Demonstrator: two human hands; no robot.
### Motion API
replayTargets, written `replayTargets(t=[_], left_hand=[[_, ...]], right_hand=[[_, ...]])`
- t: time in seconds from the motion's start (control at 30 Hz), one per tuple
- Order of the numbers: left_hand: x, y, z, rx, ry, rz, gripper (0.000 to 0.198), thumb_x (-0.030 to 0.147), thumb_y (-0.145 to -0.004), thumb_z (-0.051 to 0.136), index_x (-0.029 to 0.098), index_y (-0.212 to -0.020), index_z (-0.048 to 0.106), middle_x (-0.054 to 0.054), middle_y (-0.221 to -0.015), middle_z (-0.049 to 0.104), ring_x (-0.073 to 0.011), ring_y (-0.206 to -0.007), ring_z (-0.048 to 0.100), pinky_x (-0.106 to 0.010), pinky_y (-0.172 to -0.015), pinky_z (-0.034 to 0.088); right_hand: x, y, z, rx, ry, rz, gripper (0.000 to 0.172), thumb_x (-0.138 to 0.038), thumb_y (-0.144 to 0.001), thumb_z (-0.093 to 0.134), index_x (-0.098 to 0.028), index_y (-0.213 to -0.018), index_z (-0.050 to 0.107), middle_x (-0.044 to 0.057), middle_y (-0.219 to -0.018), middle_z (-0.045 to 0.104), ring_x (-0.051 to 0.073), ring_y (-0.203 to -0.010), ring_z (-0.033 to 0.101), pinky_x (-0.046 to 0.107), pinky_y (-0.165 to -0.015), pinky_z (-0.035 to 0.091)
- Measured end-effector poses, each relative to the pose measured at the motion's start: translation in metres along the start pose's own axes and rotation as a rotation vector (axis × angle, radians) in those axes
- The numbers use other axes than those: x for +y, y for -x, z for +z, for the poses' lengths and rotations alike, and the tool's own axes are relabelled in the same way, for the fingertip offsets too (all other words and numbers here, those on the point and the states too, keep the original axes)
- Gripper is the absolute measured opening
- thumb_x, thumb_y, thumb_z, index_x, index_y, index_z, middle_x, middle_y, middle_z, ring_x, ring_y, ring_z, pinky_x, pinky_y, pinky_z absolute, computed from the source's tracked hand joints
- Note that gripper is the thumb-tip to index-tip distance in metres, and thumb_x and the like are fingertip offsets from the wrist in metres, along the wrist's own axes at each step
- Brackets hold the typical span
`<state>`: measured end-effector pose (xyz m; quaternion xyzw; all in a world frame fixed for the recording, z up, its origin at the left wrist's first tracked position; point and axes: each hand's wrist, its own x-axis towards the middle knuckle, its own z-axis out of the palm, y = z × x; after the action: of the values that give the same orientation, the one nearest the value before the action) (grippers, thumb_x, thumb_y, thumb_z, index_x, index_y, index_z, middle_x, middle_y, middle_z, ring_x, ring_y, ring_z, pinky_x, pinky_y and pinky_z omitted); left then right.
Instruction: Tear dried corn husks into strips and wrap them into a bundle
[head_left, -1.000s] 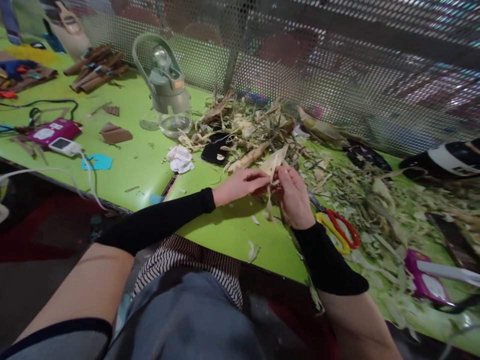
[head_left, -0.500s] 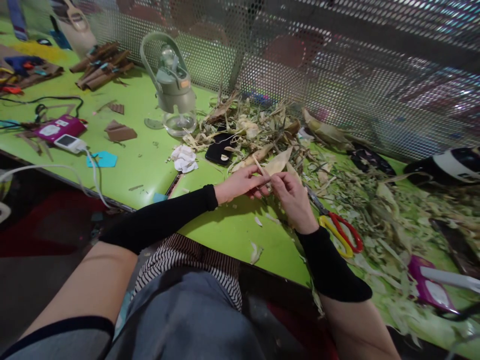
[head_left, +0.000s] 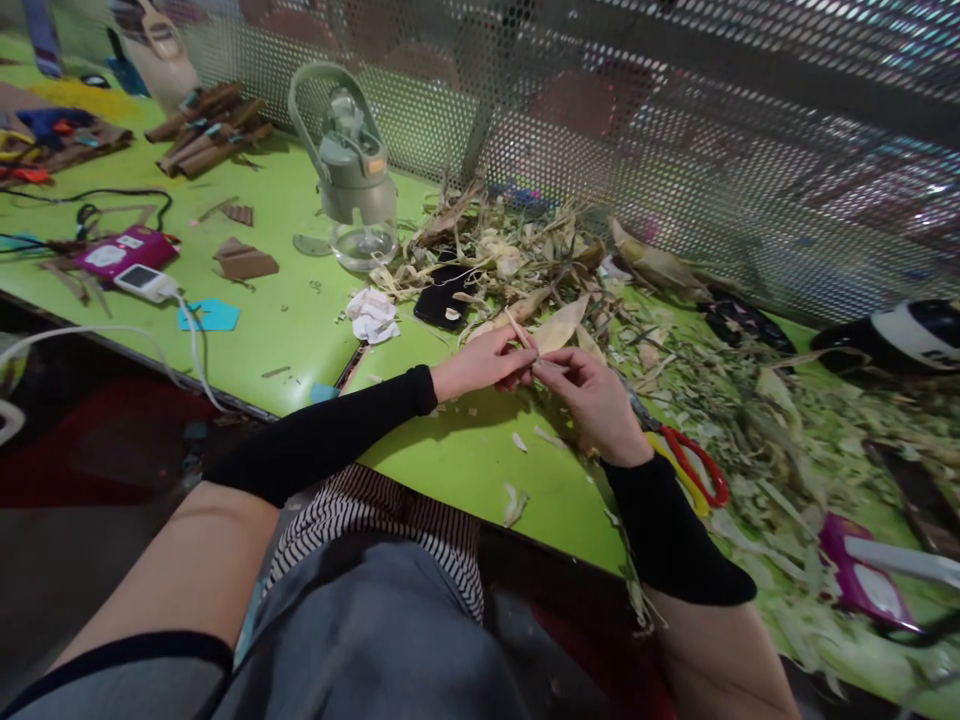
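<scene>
Between my fingertips is a thin pale strip of dried corn husk (head_left: 516, 325), its upper end sticking up past my left fingers. My left hand (head_left: 484, 362) is closed on it in a pinch. My right hand (head_left: 596, 400) pinches at the same spot from the right, fingers nearly touching the left ones; the pinched end is mostly hidden. A broad husk leaf (head_left: 559, 325) lies just behind both hands. Scissors with red and yellow handles (head_left: 694, 470) rest beside my right wrist, partly covered by it.
Husk scraps (head_left: 495, 250) heap behind my hands and spread right, around a black phone (head_left: 442, 298). A crumpled tissue (head_left: 373, 315) and a green-lidded water bottle (head_left: 356, 190) stand left. A perforated metal panel (head_left: 420, 120) backs the green table. Purple devices (head_left: 127, 252) with cables lie leftward.
My right hand has turned flatter and shifted slightly right, its fingers now pointing left at the strip. My left hand stays almost in place. The view has shifted slightly.
</scene>
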<state>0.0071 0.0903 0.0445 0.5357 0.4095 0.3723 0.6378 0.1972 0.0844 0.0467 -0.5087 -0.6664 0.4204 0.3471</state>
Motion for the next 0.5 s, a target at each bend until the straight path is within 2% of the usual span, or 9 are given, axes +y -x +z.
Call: replayTargets(t=[0.13,0.27,0.37,0.5], left_hand=[[0.0012,0.0016,-0.0013,-0.025,-0.036,-0.014,0.018,0.029,-0.104,0.063,0.018,-0.095,0.052,0.007,-0.062,0.061,-0.0045,-0.050,0.052,-0.022,-0.055,0.041],[0.0034,0.0023,0.0000,0.001,-0.016,0.015,0.019,0.029,-0.106,0.059,0.018,-0.093,0.050,0.006,-0.064,0.062,-0.0045,-0.050,0.051,-0.023,-0.056,0.042],[0.0035,0.0015,0.0003,0.009,0.024,0.040,0.016,0.025,-0.107,0.056,0.018,-0.095,0.049,0.006,-0.065,0.060,-0.0042,-0.051,0.052,-0.023,-0.056,0.043],[0.0008,-0.0003,-0.0035,-0.068,0.001,0.104,0.009,0.022,-0.104,0.060,0.016,-0.100,0.054,0.006,-0.069,0.059,-0.0046,-0.055,0.054,-0.022,-0.058,0.042]], right_hand=[[-0.0005,-0.0004,0.0034,0.023,-0.081,0.042,0.041,-0.055,-0.069,0.092,-0.024,-0.084,0.070,0.000,-0.077,0.072,0.016,-0.066,0.060,0.030,-0.062,0.049],[0.0008,-0.0002,0.0059,0.030,-0.150,0.052,0.044,-0.061,-0.073,0.088,-0.024,-0.081,0.066,-0.004,-0.065,0.060,0.011,-0.056,0.047,0.026,-0.053,0.038],[0.0009,0.0005,0.0054,0.038,-0.100,0.032,0.049,-0.069,-0.078,0.082,-0.024,-0.079,0.063,-0.004,-0.062,0.054,0.011,-0.055,0.041,0.026,-0.051,0.032],[-0.0009,0.0017,0.0042,-0.056,-0.072,0.031,0.057,-0.079,-0.080,0.075,-0.024,-0.078,0.063,-0.004,-0.060,0.046,0.011,-0.053,0.036,0.027,-0.048,0.027]])
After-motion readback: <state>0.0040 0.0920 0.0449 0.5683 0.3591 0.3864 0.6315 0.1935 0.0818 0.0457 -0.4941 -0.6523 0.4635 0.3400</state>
